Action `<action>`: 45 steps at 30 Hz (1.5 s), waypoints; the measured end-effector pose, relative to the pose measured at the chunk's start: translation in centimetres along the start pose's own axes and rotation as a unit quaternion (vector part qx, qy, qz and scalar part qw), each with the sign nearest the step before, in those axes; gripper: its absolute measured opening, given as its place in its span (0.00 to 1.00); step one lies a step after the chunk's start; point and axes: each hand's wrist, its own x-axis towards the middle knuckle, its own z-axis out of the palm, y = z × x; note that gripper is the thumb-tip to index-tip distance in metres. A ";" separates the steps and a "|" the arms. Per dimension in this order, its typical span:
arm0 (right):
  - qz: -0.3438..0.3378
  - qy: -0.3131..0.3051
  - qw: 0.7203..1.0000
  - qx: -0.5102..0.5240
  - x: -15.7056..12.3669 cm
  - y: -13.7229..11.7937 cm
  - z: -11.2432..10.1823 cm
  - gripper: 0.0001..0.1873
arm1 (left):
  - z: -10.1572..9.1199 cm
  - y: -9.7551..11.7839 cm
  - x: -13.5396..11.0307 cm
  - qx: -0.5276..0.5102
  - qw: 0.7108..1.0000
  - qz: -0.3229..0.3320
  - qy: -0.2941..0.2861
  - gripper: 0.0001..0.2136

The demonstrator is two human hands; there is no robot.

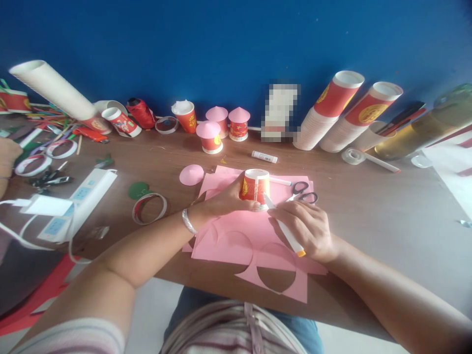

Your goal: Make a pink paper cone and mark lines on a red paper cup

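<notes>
My left hand (233, 197) is closed around a red paper cup (250, 187) with gold print and a pale vertical strip down its side. In my right hand (308, 228) is a white utility knife (290, 237) with an orange end. Its tip points at the cup's lower right side; whether it touches cannot be made out. Beneath both hands lie sheets of pink paper (217, 241), the front one with round cut-outs. Scissors (309, 198) with dark handles rest on the paper, just beyond my right hand.
Three small cups (211, 144) with pink cone tops stand near the blue wall. A glue stick (264, 157) and a pink cone (191, 174) lie nearer. Tall cup stacks (317, 125) lean at right. A tape roll (149, 208) and power strip (77, 206) are left, beyond them another person's hand (9, 155).
</notes>
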 end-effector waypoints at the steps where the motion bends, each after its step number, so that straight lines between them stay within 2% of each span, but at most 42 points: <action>1: 0.000 -0.001 1.000 0.002 0.0 0.0 -0.1 0.11 | 0.0 0.0 0.0 0.002 1.000 0.002 0.000 0.21; 7: -0.009 -0.017 1.000 0.001 0.0 -0.1 -0.1 0.10 | 0.2 0.4 -0.1 0.060 0.998 -0.006 0.030 0.25; 19: 0.000 -0.017 1.000 -0.007 0.2 -0.2 0.1 0.10 | 0.0 -0.1 -0.2 0.119 0.992 -0.003 0.028 0.25; 25: 0.001 -0.024 1.000 -0.002 0.0 -0.2 0.1 0.10 | -0.1 -0.1 -0.2 0.057 0.998 -0.004 0.019 0.25; 30: 0.008 -0.024 1.000 -0.003 -0.2 0.0 0.0 0.13 | 0.0 0.1 0.1 0.000 1.000 0.010 -0.003 0.21; 45: 0.004 -0.017 1.000 -0.003 -0.1 -0.2 -0.2 0.12 | 0.5 1.4 -0.1 0.007 1.000 -0.001 0.011 0.17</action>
